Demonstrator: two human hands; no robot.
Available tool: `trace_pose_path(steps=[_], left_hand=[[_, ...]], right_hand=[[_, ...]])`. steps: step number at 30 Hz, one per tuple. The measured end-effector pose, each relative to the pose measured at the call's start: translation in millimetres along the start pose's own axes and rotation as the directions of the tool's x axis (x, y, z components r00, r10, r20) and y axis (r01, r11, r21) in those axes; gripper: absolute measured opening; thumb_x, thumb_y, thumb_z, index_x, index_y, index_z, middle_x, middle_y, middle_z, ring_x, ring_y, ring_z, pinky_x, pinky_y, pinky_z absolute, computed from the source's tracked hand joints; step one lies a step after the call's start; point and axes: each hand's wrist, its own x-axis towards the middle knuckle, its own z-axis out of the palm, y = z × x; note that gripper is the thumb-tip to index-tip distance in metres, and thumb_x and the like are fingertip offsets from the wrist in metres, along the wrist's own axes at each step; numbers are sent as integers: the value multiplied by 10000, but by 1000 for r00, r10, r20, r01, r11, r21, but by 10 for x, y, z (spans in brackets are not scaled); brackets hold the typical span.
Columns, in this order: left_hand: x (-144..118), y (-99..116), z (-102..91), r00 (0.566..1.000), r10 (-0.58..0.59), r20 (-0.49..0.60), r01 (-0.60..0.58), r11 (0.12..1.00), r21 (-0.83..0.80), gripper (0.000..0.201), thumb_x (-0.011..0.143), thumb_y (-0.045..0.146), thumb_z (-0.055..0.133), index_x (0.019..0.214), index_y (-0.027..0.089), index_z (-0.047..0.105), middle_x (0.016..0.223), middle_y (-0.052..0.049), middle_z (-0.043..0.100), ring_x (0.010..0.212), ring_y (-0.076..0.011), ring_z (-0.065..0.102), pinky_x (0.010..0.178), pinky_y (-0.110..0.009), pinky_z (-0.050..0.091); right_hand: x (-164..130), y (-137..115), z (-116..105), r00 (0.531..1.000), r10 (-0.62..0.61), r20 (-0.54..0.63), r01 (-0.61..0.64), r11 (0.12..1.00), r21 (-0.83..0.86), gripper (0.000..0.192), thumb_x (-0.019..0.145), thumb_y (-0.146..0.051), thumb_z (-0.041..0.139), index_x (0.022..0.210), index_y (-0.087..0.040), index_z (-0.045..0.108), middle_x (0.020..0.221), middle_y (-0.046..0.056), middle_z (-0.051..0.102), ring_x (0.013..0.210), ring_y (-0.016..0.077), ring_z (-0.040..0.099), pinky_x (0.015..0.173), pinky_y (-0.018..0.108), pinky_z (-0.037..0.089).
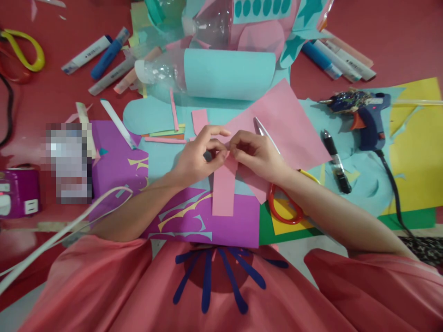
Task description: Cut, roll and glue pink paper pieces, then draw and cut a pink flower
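Observation:
A strip of pink paper point(223, 196) hangs down over a purple sheet point(245, 216), its top end pinched by both hands. My left hand point(202, 154) is closed on its upper left edge with thumb and fingers. From the other side, my right hand point(258, 154) pinches the same end, fingertips almost touching the left thumb. Under and behind the right hand lies a larger pink sheet point(287, 120). Scissors with a red and yellow handle point(285, 219) lie beneath the right wrist, their blade pointing away past the hand. The exact fold at the fingertips is hidden.
Beyond the hands lies a plastic bottle wrapped in light blue paper point(230, 74). A glue gun point(368, 113) with a cord and a pen point(335, 161) lie to the right. Markers point(86, 54) are at the back left. A white cable point(72, 223) crosses near the left forearm.

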Motion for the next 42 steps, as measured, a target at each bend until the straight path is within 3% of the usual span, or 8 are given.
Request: trace_pose_path(steps=[6,11,15,25,30,33,38,42], left_hand=[[66,-138,-82,975,59,-212,-61,998,-5,253,849,288,611,1082,252,518,625,85,568,523,-69,545,502,-202,425],[29,-99,-41,987,118,-107,-120,993,-16,271,834,203,599,1093,247,533,671,82,605,583,-67,592,544,-197,452],[5,-21,-7,992,109,-71,-110,994,-18,272,823,152,583,1081,231,556,677,74,631,612,-71,615,534,-185,450],[53,-55,-51,956,-111,-270,91,992,-86,158,899,374,567,993,247,567,664,43,617,598,-102,621,577,-241,522],[28,2,-8,994,15,-107,-18,1000,-25,242,855,433,653,947,212,620,779,11,687,677,-93,653,623,-213,532],[20,24,-5,988,56,-147,-52,998,28,209,893,414,614,887,209,652,760,16,696,657,-81,646,588,-196,503],[56,-25,-31,952,44,-303,-39,999,22,256,903,477,604,842,237,668,794,19,702,668,-86,637,608,-221,509],[74,-58,-32,963,-24,-267,19,1000,-20,321,902,539,580,894,231,670,852,-1,713,736,-108,658,667,-241,535]], right_hand=[[-10,3,5,994,86,-73,-77,990,116,175,823,-95,477,713,-225,442,621,-49,496,553,103,499,534,263,391],[6,-10,20,996,64,-63,-55,988,145,106,837,-250,589,851,-223,487,760,-31,583,617,105,571,563,258,452],[2,-23,11,999,34,13,-35,997,69,83,873,-246,527,797,-219,503,696,-34,568,599,102,546,577,258,452],[3,-41,-10,983,15,-183,-12,1000,21,98,780,-157,473,699,-212,481,680,-23,515,637,109,486,591,256,402],[-12,-48,-7,993,3,-120,-4,1000,-5,101,825,-192,503,727,-210,484,680,-28,509,613,103,455,579,254,385],[-25,-29,11,998,-10,-65,10,1000,12,82,829,-252,582,851,-217,510,757,-26,526,603,96,452,549,249,381],[-48,20,47,997,-51,52,51,999,8,466,805,-202,602,1224,-245,404,822,-37,503,637,114,480,618,286,437],[-56,11,18,996,-74,42,74,997,-13,475,826,-149,522,1268,-238,372,713,-68,400,635,126,472,615,285,419]])
